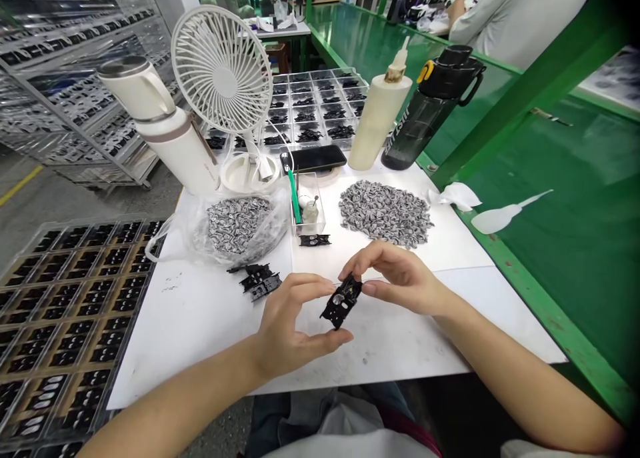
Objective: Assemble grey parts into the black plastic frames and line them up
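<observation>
- Two hands close on one piece: the left hand [293, 328] pinches the black moulded plastic frame [341, 303] between thumb and fingers along its lower side, while the right hand [403, 278] grips its upper end with curled fingertips.
- Neither hand is released or clenched into a fist; both make a fine pinch.
- A light, even pinch on the outer edges seems the best hold, as it steadies the frame and leaves its openings uncovered.
- The frame sits between the hands and appears lifted above the white work surface [200, 331].
- Just left of the hands lies a small cluster of similar black frames [260, 283]; another black frame [315, 240] lies ahead.
- Farther ahead are a heap of small grey-and-white pieces [385, 213] and a plastic bag [237, 226] holding more.
- Beyond them stands a compartment tray of black parts [310, 105]; another tray [65, 311] lies off to the left.
</observation>
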`<state>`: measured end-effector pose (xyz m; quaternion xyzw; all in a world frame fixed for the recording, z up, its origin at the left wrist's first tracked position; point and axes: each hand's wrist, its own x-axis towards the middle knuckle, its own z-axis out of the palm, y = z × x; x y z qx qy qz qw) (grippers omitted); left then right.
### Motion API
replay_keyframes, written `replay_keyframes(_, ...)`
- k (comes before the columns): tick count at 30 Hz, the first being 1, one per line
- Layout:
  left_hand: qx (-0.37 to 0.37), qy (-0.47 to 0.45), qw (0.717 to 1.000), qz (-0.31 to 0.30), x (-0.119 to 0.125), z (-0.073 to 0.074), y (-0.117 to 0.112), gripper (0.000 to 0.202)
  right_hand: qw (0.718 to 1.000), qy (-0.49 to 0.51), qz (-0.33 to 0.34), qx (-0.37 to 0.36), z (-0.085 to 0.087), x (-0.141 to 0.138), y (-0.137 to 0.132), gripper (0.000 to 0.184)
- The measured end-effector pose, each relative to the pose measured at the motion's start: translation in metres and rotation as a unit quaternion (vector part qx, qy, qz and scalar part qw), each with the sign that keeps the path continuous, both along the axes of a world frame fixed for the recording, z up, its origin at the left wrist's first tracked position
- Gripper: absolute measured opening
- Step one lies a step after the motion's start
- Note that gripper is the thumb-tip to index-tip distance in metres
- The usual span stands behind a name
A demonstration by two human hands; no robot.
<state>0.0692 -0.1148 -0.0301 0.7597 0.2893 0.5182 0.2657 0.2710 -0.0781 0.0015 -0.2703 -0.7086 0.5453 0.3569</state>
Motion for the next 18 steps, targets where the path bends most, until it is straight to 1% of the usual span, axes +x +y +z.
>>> replay_keyframes(3,-0.035,0.023,0.999,-0.011,0.001,-0.001,0.0,0.065,0.997,-0.004,-0.002,-0.078,-0.002,-0.005,0.0,0.013)
replay_keyframes(6,-0.074,0.054,0.996,-0.02,0.002,-0.003,0.0,0.072,0.985,0.02,-0.003,-0.17,-0.011,-0.011,0.003,0.017)
replay_keyframes(8,-0.1,0.066,0.993,-0.02,0.002,-0.004,0.0,0.075,0.978,0.032,0.0,-0.205,-0.017,-0.013,0.006,0.019)
replay_keyframes(9,-0.113,0.069,0.991,-0.018,0.002,-0.004,0.0,0.076,0.977,0.03,0.003,-0.21,-0.02,-0.013,0.007,0.019)
replay_keyframes(11,-0.13,0.074,0.989,-0.012,0.002,-0.004,0.0,0.077,0.981,-0.003,0.006,-0.192,-0.023,-0.012,0.009,0.018)
replay_keyframes(13,-0.13,0.073,0.989,-0.008,0.001,-0.002,0.0,0.07,0.988,-0.061,-0.006,-0.144,-0.024,-0.012,0.01,0.016)
replay_keyframes(16,-0.106,0.061,0.992,-0.003,0.0,0.001,-0.002,0.046,0.985,-0.149,-0.03,-0.078,-0.025,-0.014,0.009,0.014)
replay_keyframes(18,-0.088,0.056,0.995,0.005,-0.001,0.003,-0.003,0.031,0.981,-0.18,-0.038,-0.067,-0.028,-0.017,0.009,0.014)
